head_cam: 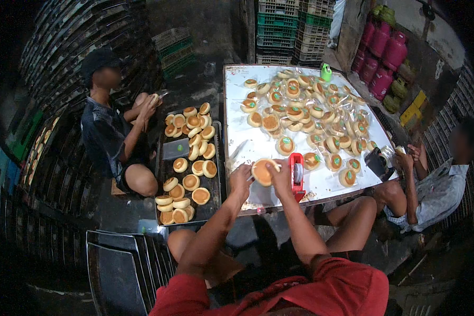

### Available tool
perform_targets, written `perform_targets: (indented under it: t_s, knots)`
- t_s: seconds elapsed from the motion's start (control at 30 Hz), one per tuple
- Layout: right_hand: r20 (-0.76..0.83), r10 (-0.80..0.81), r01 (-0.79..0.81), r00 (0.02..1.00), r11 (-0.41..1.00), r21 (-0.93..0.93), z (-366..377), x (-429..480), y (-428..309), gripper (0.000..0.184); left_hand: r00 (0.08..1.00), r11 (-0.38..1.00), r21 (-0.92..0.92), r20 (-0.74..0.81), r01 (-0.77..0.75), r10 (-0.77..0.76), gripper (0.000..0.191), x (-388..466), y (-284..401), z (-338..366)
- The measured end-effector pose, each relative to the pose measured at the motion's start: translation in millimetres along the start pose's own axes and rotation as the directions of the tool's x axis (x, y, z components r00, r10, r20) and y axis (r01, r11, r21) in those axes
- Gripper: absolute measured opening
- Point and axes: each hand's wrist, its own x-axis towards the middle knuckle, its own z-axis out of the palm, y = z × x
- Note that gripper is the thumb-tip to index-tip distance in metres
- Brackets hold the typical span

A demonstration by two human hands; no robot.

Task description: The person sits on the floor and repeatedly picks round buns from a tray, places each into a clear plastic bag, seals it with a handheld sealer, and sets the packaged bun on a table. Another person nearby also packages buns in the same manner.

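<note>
A round browned bun (262, 172) is held in my right hand (280, 179), above the near left corner of a white table. Beside it, my left hand (241, 181) has its fingers bent near the bun's left edge; whether it grips a clear bag is hard to tell. A red tape dispenser (297, 177) stands just right of my right hand. Beyond my hands lies a large heap of buns in clear plastic bags (294, 112), many with a green label. Unwrapped buns (190, 182) lie on a dark metal tray (217, 158) to the left.
A person (106, 122) sits left of the tray, handling a bun. Another person (434, 189) sits at the table's right. A green tape dispenser (326, 72) stands at the far edge. Stacked crates (276, 31) and pink gas cylinders (395, 49) are behind. Empty trays (118, 272) lean at lower left.
</note>
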Motion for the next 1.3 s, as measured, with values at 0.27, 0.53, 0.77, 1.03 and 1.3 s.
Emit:
perform_targets:
  t_s: [0.27,0.53,0.77,1.03,1.3]
  knots:
    - [-0.109,0.022,0.016,0.994,0.943,0.333,12.1,-9.8,-10.6,0.040,0.989,0.937,0.323,0.106,-0.133,0.104,0.041,-8.0,-4.6,5.5]
    - [0.239,0.130,-0.266,0.962,0.623,0.736,-1.3,-16.6,-10.4,0.034,0.956,0.896,0.351,0.207,-0.271,0.208,0.029,3.3,-33.6,4.8]
    - [0.170,0.041,-0.061,0.985,0.991,0.119,-58.8,28.4,31.7,0.031,0.863,0.414,0.783,0.505,-0.465,0.013,0.038,50.4,-70.2,-32.3]
    - [0.319,0.057,-0.204,0.946,0.870,0.449,-47.3,-17.6,46.7,0.050,0.914,0.481,0.800,0.200,-0.360,0.352,0.033,24.4,-103.0,-12.2]
    - [-0.027,-0.078,0.083,0.997,0.950,0.300,-47.3,-12.2,-10.1,0.037,0.658,-0.033,0.705,0.676,-0.708,0.331,0.032,-11.7,-55.0,-5.3]
